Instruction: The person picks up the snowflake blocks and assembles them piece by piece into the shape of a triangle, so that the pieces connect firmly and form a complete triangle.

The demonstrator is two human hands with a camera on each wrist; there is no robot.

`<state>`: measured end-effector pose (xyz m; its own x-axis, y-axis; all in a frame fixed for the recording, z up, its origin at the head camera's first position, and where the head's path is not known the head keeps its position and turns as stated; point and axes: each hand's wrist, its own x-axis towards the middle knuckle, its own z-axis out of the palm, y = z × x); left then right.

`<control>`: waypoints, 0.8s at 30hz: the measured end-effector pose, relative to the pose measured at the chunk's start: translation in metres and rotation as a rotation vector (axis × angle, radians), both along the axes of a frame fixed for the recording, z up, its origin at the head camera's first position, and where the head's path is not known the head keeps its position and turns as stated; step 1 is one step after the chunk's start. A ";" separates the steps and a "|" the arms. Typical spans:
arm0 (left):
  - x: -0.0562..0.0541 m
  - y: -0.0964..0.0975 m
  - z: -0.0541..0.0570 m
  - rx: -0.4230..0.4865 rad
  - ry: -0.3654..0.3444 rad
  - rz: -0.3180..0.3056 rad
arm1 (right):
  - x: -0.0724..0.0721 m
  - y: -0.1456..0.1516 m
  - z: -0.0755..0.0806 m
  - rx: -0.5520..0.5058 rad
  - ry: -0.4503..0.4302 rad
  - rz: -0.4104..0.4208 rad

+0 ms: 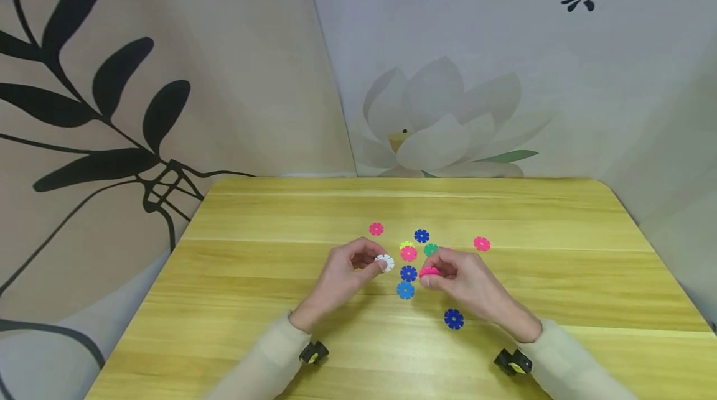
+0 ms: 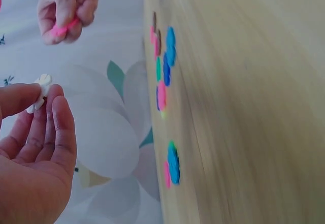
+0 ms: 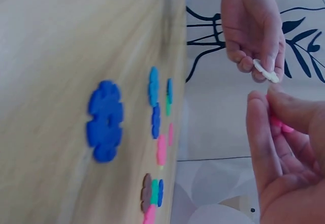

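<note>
My left hand (image 1: 348,272) pinches a white notched plastic disc (image 1: 386,262) between thumb and fingers, raised above the table. Across from it, my right hand (image 1: 470,279) grips a pink notched disc (image 1: 429,271), partly covered by the fingertips. A small gap separates the two held discs. Between and below the hands lie a dark blue disc (image 1: 409,273) and a light blue one (image 1: 406,290). Just beyond them, a pink disc (image 1: 408,254) overlaps a yellow one (image 1: 406,244). A green disc (image 1: 431,249) sits right by the right fingertips.
Other discs lie on the wooden table (image 1: 252,300): dark blue (image 1: 422,236) at the back, pink (image 1: 376,229) left, pink (image 1: 482,244) right, dark blue (image 1: 454,319) nearer. A brown disc (image 3: 146,193) shows in the right wrist view. A printed curtain (image 1: 252,76) stands behind.
</note>
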<state>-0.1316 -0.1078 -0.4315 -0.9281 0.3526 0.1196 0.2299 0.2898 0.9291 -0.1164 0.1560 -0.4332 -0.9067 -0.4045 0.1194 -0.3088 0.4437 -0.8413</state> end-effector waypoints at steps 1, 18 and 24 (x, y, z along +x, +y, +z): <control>0.000 0.002 0.000 0.010 -0.008 0.003 | 0.000 0.000 0.001 -0.011 0.001 0.004; 0.003 0.026 0.002 0.226 -0.176 0.044 | -0.004 -0.010 0.009 -0.102 0.141 -0.032; 0.004 0.031 0.006 0.262 -0.205 0.077 | -0.005 -0.012 0.009 -0.122 0.242 -0.067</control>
<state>-0.1280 -0.0768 -0.4257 -0.9649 0.2627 0.0054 0.0178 0.0447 0.9988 -0.1212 0.1438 -0.4241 -0.8701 -0.3142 0.3797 -0.4805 0.3694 -0.7954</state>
